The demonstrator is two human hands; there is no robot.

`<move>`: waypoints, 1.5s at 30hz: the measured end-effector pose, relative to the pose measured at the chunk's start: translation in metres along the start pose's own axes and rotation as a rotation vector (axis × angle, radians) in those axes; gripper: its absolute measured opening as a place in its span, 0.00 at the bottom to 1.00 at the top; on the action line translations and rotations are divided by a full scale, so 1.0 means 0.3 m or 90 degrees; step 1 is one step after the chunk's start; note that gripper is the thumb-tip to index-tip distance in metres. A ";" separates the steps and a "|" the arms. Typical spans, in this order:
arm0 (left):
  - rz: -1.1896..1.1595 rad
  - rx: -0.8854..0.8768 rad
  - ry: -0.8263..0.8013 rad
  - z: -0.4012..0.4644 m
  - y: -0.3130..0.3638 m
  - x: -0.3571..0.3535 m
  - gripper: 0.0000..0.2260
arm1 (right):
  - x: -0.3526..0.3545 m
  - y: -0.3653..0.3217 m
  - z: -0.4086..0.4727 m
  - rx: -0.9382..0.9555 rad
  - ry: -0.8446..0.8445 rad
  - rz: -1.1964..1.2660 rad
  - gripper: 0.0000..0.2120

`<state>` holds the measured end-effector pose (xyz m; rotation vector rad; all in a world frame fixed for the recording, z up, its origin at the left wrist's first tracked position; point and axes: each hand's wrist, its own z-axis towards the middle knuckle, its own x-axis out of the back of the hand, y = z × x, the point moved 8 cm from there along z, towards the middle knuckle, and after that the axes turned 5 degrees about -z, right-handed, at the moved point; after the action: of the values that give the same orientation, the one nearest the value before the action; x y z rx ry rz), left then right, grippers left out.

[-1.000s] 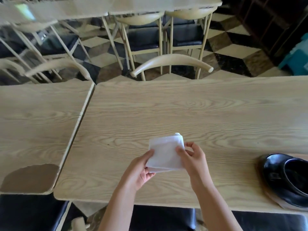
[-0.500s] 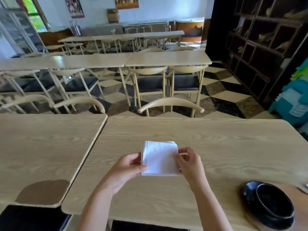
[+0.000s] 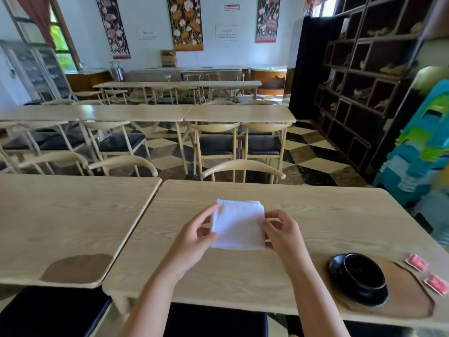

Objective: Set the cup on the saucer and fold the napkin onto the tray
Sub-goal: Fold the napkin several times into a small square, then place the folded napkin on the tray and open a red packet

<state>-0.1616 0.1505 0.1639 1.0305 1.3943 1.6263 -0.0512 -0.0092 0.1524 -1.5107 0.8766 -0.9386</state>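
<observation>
the napkin is a white folded square, held up over the middle of the wooden surface. the left hand pinches its left edge, thumb on top and fingers behind. the right hand pinches its right edge the same way. so each grip is pinching the napkin, not spread wide.

the black cup already sits on the black saucer. the saucer rests on the brown wooden tray, far over on the right, near the front edge of the surface. so i think the cup part is done, and the napkin part is left.

two small red packets lie on the surface just past the tray's right side. more tables and chairs fill the room behind.

what could go wrong? the napkin is soft and thin. if one grip lets go too soon, the fold may flop open. the tray is well apart from the napkin, so it must travel to the right. the bare part of the tray is small, because the saucer takes up a lot of room. a hand swinging in could bump the cup and tip it. the napkin could also land half off the tray or on the packets.
</observation>
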 end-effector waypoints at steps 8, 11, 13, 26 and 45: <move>-0.029 0.012 -0.024 -0.270 0.031 -0.113 0.22 | 0.125 0.016 -0.340 -0.013 0.009 -0.027 0.08; -0.046 0.014 -0.066 -0.334 0.073 -0.226 0.23 | 0.251 0.009 -0.427 -0.006 0.052 -0.057 0.07; -0.046 0.014 -0.088 -0.375 0.101 -0.296 0.22 | 0.333 0.013 -0.477 -0.003 0.078 -0.058 0.07; 0.011 -0.006 -0.094 -0.496 0.152 -0.855 0.25 | 0.892 0.108 -0.615 0.024 0.060 -0.162 0.15; 0.094 0.070 -0.075 -0.235 -0.124 -1.507 0.24 | 1.476 0.414 -0.345 -0.020 0.088 -0.261 0.18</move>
<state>-0.0447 -0.2842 0.0738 1.2993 1.3685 1.5783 0.0327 -0.4678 0.0825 -1.7028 0.6905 -1.3452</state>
